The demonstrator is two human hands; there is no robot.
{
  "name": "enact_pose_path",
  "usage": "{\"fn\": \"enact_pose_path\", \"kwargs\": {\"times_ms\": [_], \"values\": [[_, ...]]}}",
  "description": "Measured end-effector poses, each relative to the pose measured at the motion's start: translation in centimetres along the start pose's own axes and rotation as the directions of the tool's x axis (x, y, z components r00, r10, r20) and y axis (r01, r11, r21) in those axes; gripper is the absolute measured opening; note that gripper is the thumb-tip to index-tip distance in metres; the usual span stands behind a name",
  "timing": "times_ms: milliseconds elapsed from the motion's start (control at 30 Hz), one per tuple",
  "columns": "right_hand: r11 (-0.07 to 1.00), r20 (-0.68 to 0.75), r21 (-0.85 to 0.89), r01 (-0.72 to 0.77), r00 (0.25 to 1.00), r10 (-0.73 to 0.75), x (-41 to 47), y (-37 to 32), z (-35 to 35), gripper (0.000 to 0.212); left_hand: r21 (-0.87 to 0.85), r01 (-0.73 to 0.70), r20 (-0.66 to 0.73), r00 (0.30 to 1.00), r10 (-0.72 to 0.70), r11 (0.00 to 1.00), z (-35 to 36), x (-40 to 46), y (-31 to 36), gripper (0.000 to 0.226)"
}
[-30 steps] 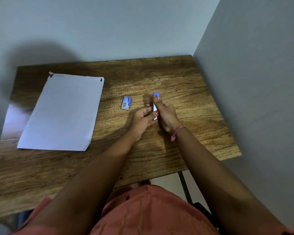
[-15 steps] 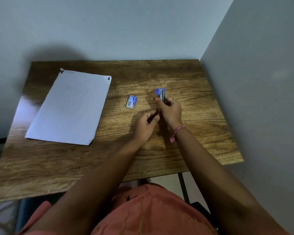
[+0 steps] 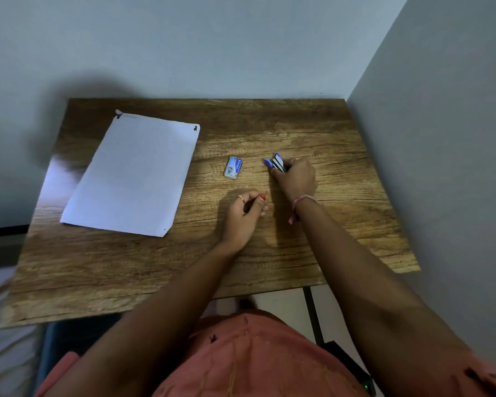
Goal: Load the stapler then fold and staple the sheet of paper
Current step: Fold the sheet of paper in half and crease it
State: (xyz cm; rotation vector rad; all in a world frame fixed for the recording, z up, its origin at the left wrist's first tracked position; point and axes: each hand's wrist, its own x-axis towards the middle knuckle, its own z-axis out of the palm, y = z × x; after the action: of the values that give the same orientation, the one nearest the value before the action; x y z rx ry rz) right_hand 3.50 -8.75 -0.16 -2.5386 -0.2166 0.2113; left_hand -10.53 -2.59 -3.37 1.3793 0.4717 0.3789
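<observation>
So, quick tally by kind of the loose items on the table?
Sheet of paper: 1
Staple box: 1
Stapler, gripped by the right hand: 1
Total: 3

Your left hand [image 3: 242,216] has let go of the stapler [image 3: 276,162] and drawn back toward 6 o'clock, resting apart from it on the desk [image 3: 341,224] with fingers loosely curled. Your right hand [image 3: 295,179] now grips the stapler alone, its top swung open, tip turned toward 10 o'clock.
</observation>
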Motion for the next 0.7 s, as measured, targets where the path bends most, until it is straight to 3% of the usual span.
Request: {"fn": "enact_pose_path", "kwargs": {"times_ms": [133,200,267,333,433,533,700], "values": [[0.997,-0.007,-0.067,-0.033,0.999,0.033,-0.5,-0.4,0.4,0.042,-0.029,0.045,0.043,0.998,-0.044,0.999,-1.9,-1.1,0.3,0.018],[0.995,-0.107,-0.091,-0.04,0.994,0.03,-1.2,-0.7,0.6,0.044,-0.025,0.019,0.032,0.999,-0.018,1.0,-3.1,-1.4,0.8,0.017],[0.996,-0.259,-0.073,0.043,0.964,-0.061,-2.3,-1.6,1.3,0.039,-0.012,-0.022,-0.01,1.0,0.021,1.0,-5.2,-1.3,1.6,0.015],[0.98,-0.322,0.04,0.194,0.931,-0.171,-3.3,-2.9,2.1,0.029,0.033,-0.06,-0.064,0.996,0.062,0.998,-7.8,-0.8,2.8,0.014],[0.923,-0.273,0.228,0.311,0.93,-0.246,-4.6,-5.5,3.6,0.02,0.142,-0.134,-0.142,0.978,0.154,0.981,-11.8,0.4,4.7,0.015],[0.892,-0.144,0.372,0.255,0.966,-0.215,-5.6,-8.3,5.2,0.013,0.289,-0.131,-0.253,0.945,0.207,0.948,-16.4,1.9,6.1,0.013],[0.871,0.087,0.474,0.128,0.978,-0.191,-6.7,-11.4,8.4,0.011,0.463,0.012,-0.397,0.897,0.195,0.886,-23.6,4.3,7.2,0.022]]}}
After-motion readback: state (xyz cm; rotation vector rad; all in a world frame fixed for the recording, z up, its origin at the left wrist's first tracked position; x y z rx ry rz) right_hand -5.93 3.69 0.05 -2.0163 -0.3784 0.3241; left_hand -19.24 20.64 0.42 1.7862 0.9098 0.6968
